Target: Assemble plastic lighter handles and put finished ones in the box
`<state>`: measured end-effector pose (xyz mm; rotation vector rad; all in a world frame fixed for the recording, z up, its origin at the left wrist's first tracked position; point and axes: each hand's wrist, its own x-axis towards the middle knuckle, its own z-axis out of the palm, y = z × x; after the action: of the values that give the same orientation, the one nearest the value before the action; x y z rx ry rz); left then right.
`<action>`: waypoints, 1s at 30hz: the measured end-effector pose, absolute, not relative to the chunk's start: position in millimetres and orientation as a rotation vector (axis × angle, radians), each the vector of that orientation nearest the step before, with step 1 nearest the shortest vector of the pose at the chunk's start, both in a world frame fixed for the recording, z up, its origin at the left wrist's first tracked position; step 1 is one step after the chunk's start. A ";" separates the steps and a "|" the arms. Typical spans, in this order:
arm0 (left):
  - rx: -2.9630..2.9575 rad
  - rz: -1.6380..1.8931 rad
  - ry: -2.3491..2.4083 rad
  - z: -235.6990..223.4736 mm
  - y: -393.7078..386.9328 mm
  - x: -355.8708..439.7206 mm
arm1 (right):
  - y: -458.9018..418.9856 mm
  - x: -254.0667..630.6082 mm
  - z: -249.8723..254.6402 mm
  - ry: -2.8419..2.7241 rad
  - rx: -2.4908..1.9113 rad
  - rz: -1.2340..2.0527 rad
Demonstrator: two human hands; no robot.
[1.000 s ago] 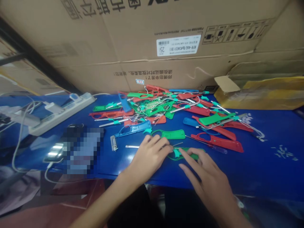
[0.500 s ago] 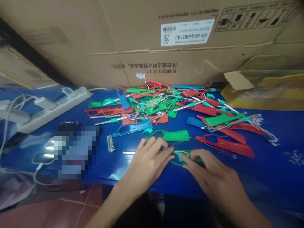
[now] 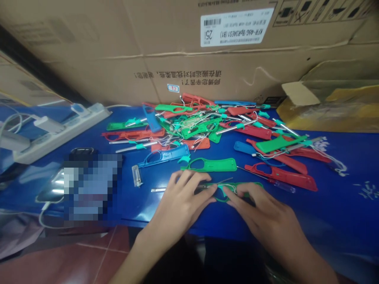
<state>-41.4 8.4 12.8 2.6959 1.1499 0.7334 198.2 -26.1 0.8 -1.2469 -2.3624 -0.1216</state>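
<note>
Low over the front of the blue table, both hands work on a green lighter casing point(image 3: 241, 184), a long-nosed half shell with a finger loop. My left hand point(image 3: 183, 201) has its fingers curled over the nose end, gripping it; a metal tube point(image 3: 158, 190) sticks out to the left from under that hand. Thumb and fingers of my right hand point(image 3: 263, 213) are closed around the handle part, fingertips at the teal trigger point(image 3: 221, 191). Thin white wires lie beside the trigger. Just behind is another green half shell point(image 3: 219, 164), lying loose.
A pile of red, green and blue lighter parts point(image 3: 201, 128) spreads along the back. A screwdriver point(image 3: 284, 186) lies by a red shell point(image 3: 293, 177). At left are a power strip point(image 3: 74, 128), a phone point(image 3: 55, 185) and a small clear part point(image 3: 136, 175). Cardboard point(image 3: 118, 43) stands behind.
The right hand's fingers have come together from a spread pose and closed in on the trigger area. The left hand stays on the nose end. The whole view has shifted slightly.
</note>
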 end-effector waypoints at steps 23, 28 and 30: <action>2.721 0.815 1.052 6.1 7.2 -39.1 | -22.3 196.5 -2.1 -2.318 -1.202 -0.192; 2.697 0.815 1.060 5.2 7.7 -38.6 | -24.4 200.7 -8.0 -2.342 -1.201 -0.072; 2.691 0.801 1.066 6.2 7.0 -38.5 | -23.5 200.8 -8.3 -2.346 -1.194 -0.049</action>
<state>-38.5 7.0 6.2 2.6911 1.0661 0.8009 200.8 -23.5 -8.3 -1.1945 -2.3461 -0.0486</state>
